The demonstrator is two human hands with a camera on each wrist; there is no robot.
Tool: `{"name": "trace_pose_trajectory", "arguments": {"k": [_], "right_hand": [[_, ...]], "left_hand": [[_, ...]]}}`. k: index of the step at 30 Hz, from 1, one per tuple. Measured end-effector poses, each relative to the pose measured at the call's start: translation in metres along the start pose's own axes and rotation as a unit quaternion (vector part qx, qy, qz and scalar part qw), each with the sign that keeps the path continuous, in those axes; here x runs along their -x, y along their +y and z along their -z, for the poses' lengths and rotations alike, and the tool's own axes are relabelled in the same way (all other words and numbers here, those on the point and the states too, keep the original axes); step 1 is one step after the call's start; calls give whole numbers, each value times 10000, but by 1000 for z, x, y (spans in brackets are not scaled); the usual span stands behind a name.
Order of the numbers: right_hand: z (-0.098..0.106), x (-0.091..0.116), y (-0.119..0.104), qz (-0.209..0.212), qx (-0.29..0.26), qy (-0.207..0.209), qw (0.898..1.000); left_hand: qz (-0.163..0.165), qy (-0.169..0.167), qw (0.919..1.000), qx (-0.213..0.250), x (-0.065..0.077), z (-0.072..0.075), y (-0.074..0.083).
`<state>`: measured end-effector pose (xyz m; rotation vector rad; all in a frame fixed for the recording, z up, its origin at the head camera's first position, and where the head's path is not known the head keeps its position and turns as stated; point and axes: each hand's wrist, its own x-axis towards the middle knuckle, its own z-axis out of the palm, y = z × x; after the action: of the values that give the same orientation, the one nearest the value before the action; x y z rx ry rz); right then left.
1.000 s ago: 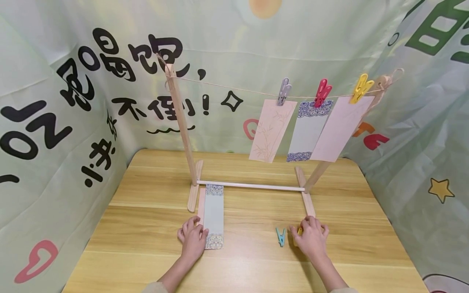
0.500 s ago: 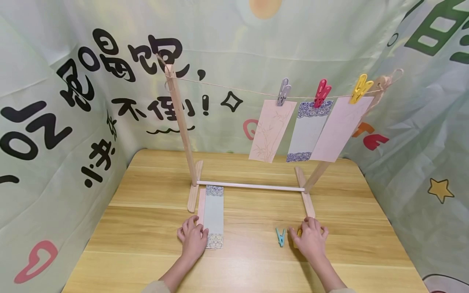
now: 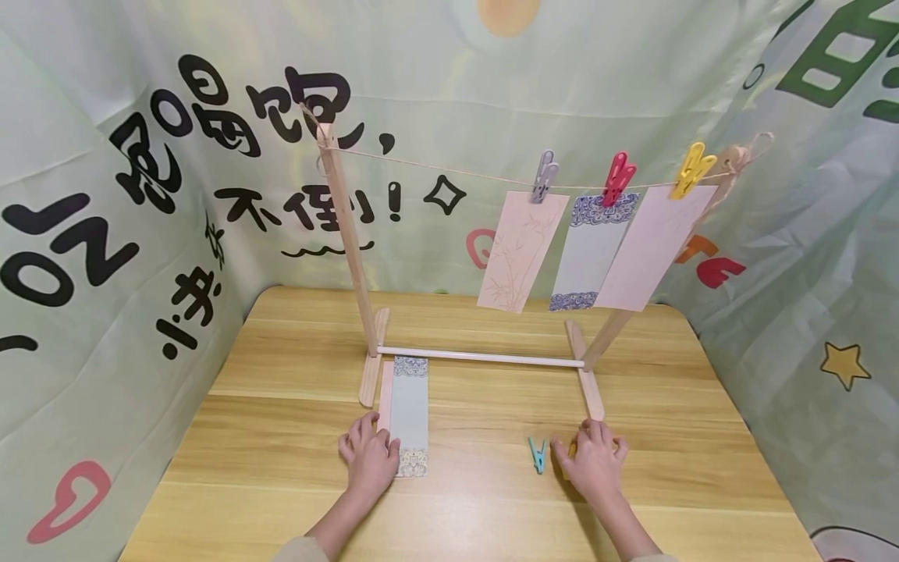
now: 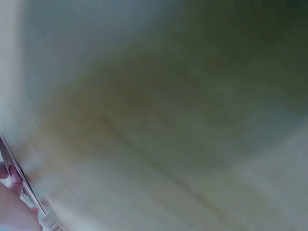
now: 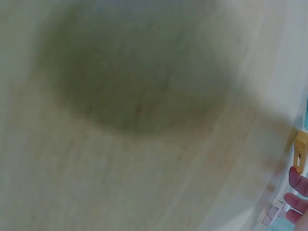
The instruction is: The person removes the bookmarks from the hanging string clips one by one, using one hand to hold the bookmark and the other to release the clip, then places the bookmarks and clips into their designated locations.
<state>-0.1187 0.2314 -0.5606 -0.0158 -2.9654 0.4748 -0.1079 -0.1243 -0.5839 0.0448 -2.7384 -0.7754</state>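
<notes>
My left hand (image 3: 370,457) rests at the left side of two overlapping paper cards on the table, its fingers loosely bent. The upper card (image 3: 410,406) is pale blue with patterned ends. Under it, a pink card (image 3: 385,394) shows along the left edge. In the left wrist view, fingers (image 4: 16,180) touch a card's edge. My right hand (image 3: 597,460) lies over a yellow clothespin (image 3: 572,449), mostly hidden by the thumb and fingers. A fingertip meets that clothespin's end in the right wrist view. Just left of this hand lies a blue clothespin (image 3: 538,455).
A wooden stand with a left post (image 3: 350,250), right post (image 3: 609,336) and white crossbar (image 3: 481,357) stands behind. On its string (image 3: 435,167) hang a bamboo-print card (image 3: 523,254), a blue-patterned card (image 3: 591,250) and a plain pink card (image 3: 653,250), each held by a clothespin.
Both hands stay almost in place. The right hand's thumb has shifted very slightly left; cards and clothespins look unmoved.
</notes>
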Motion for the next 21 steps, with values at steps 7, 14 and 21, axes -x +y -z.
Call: {"name": "trace_pose_trajectory", "arguments": {"k": [7,14,21], "right_hand": [[-2,1,0,-33,-2,-92,10000],[-4,2,0,27,124,27,9999],[-7,3,1,170,231,238,9993]], "left_hand": [[-148,-116,9994,-282,0,1,-2],[-237,-252,9980,-531,-1,3,-1],[-203,-455,9964,-680,-1,3,-1]]}}
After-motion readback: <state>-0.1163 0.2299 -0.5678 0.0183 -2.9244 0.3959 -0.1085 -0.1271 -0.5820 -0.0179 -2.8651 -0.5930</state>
